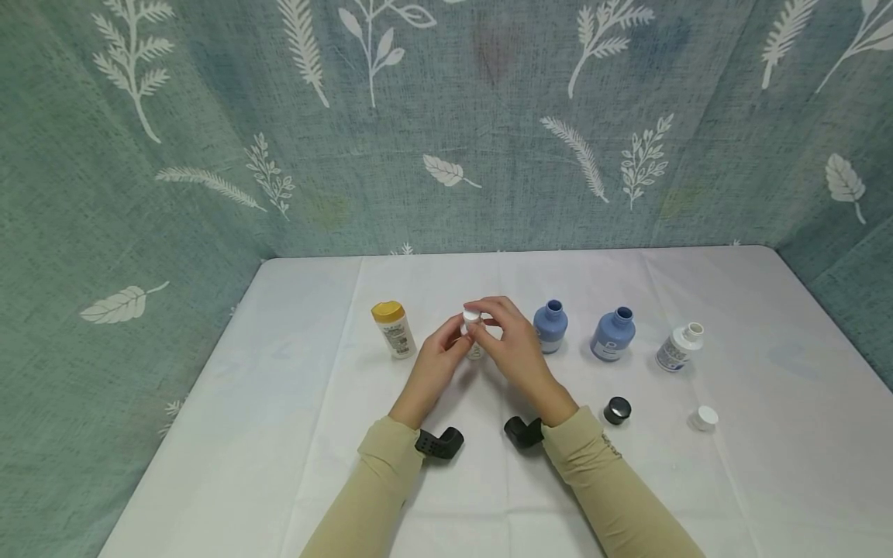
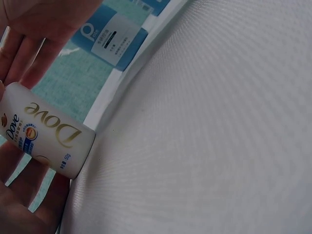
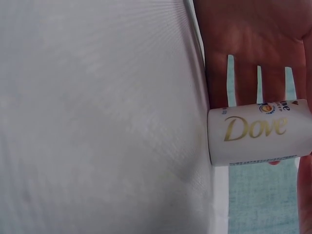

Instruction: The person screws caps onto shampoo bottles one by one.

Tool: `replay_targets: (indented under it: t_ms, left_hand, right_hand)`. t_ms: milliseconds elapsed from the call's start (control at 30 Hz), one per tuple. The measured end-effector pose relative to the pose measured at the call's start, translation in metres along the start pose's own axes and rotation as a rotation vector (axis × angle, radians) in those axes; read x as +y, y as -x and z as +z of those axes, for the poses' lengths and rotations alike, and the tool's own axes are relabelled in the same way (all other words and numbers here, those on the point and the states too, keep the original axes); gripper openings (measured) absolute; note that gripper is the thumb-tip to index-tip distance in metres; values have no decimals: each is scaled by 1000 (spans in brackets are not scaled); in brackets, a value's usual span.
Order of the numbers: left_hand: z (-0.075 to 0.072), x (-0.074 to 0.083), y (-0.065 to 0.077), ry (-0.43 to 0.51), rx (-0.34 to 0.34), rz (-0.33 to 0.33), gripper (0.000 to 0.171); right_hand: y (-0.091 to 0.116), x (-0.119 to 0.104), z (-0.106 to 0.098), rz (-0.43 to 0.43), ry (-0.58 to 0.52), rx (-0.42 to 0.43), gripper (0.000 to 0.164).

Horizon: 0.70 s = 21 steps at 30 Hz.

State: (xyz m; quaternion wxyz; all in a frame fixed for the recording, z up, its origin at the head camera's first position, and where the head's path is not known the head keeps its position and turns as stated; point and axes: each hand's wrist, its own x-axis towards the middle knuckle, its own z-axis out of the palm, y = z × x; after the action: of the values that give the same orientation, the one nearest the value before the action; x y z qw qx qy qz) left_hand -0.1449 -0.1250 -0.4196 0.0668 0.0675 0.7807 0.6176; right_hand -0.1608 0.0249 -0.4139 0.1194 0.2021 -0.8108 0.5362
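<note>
A small white Dove bottle point(image 2: 53, 131) stands on the white cloth between both hands, its base touching the cloth in the right wrist view. My left hand point(image 1: 434, 363) holds it from the left side. At the bottle's top, the thumb and fingers of my right hand point(image 1: 522, 353) pinch a white cap point(image 1: 471, 316). Whether the cap sits fully on the neck is hidden by the fingers. Gold lettering on the bottle faces the wrist cameras. Left of the hands is a white bottle with a yellow cap point(image 1: 394, 329); just right of them stands an uncapped blue bottle point(image 1: 550, 327).
Farther right stand a second uncapped blue bottle point(image 1: 612, 335) and an open white bottle point(image 1: 679, 348). Nearer to me lie a black cap point(image 1: 617, 411) and a loose white cap point(image 1: 705, 418). A green leaf-patterned curtain point(image 1: 446, 139) hangs behind the table.
</note>
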Motion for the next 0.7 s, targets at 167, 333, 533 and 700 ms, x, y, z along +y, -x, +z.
replay_targets:
  t_ms: [167,333,533,700]
  left_hand:
    - [2,-16,-6,-14,23,22,34]
    - [4,-23,-8,-21,43,56,34]
    - [4,-20,-9,-13,40,38,34]
    - [3,-4,-3,-6,24,24,36]
  right_hand:
    - [0,-1,0,-2,-13,-1,26]
    - [1,-1,-1,2,-27,-5,26]
    - [0,1,-2,-1,-19,-2,25]
    - [0,1,-2,-5,-26,1,24]
